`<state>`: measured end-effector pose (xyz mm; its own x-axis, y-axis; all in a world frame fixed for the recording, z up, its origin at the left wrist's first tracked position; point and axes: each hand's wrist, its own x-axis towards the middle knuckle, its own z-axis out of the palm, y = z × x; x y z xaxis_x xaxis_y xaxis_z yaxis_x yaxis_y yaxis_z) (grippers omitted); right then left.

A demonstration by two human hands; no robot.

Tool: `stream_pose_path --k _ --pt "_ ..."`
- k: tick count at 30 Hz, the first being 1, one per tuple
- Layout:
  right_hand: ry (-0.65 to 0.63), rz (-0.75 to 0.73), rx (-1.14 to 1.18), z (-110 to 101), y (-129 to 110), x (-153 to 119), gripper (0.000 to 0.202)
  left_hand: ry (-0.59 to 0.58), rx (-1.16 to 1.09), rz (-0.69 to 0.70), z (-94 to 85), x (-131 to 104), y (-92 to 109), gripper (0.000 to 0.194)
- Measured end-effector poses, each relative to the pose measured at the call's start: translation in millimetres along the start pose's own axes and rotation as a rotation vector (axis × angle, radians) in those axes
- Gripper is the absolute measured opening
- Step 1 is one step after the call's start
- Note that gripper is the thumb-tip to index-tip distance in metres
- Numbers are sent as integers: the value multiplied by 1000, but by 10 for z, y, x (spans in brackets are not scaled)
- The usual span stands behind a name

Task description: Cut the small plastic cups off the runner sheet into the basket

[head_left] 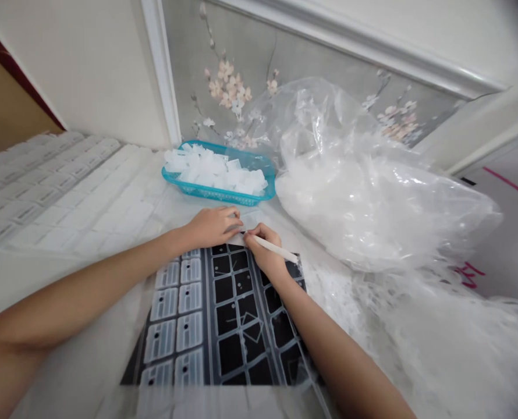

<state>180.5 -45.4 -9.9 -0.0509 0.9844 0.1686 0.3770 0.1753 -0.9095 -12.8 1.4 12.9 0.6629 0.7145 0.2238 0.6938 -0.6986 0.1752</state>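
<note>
In my right hand (265, 247) is a slim white pen-like tool (279, 249), its tip pointing left toward my other hand. My left hand (215, 226) rests just left of it, fingers bent over the far edge of a black sheet; whatever lies beneath the fingertips is too small to tell. On the black sheet (230, 355) is a clear grid of square cells. White translucent rectangular pieces (190, 297) fill the two left columns, while the cells to their right show black. A blue basket (219, 195) heaped with small white translucent pieces (217, 169) stands beyond my hands.
Rows of white pieces (67, 186) cover the surface at the left. A large clear plastic bag (372, 198) bulges at the right, with white netlike material (451, 343) below it. A wall with a floral panel (329, 64) rises behind.
</note>
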Motion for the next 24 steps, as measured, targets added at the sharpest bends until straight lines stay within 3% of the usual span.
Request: stream_pose_path --k 3,6,9,13,16,18,20,22,24 --pt "-3 8 13 10 -5 11 15 -7 75 34 25 -12 59 25" --pt "-2 4 6 18 -14 17 14 48 -31 34 72 -14 103 19" --pt "-16 6 -11 29 -16 9 14 410 -415 -141 19 5 62 12" --pt "-17 7 -24 27 -22 -39 16 935 -762 -417 -334 28 -144 27" --pt "7 -21 6 -15 -54 -69 15 1101 -1010 -538 -654 -9 -281 27" --pt "29 -34 80 -50 -89 -55 14 1072 -1063 -549 -788 -54 -311 28" --pt "12 -11 163 -61 -124 -8 12 960 -1065 -534 -830 -95 -298 33" --pt "-45 27 223 -26 -142 54 9 714 -1091 -508 -796 -117 -269 37" --pt "-95 35 256 51 -133 104 8 360 -1018 -459 -715 -126 -246 38"
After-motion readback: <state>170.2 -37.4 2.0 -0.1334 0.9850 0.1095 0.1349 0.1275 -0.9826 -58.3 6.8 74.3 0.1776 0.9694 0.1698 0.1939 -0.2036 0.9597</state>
